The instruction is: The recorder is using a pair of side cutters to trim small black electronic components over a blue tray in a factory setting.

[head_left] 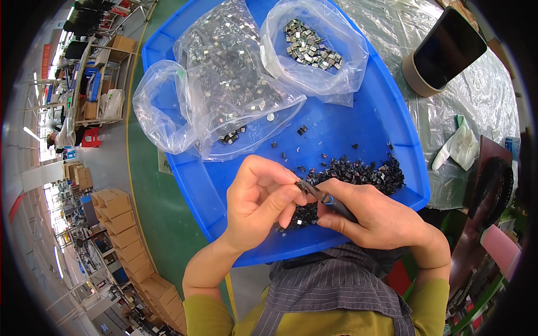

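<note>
My right hand (372, 215) is wrapped round a pair of small cutting pliers (338, 208) with dark, blue-edged handles. Their jaws point left and meet the fingertips of my left hand (260, 199). Thumb and forefinger of that hand are pinched on a small dark part (301, 186), mostly hidden by the fingers and jaws. Both hands are over the near part of a blue plastic tray (404, 120). Beneath and behind them spreads a loose heap of tiny black pieces (386, 176), with a few scattered farther off.
At the tray's far side lie a clear bag (224, 73) full of small dark and silvery parts and an open clear bag (314, 47) with metallic ones. Right of the tray, a phone (451, 47) leans in a round holder near a white glove (460, 148). Cardboard boxes (126, 235) line the left.
</note>
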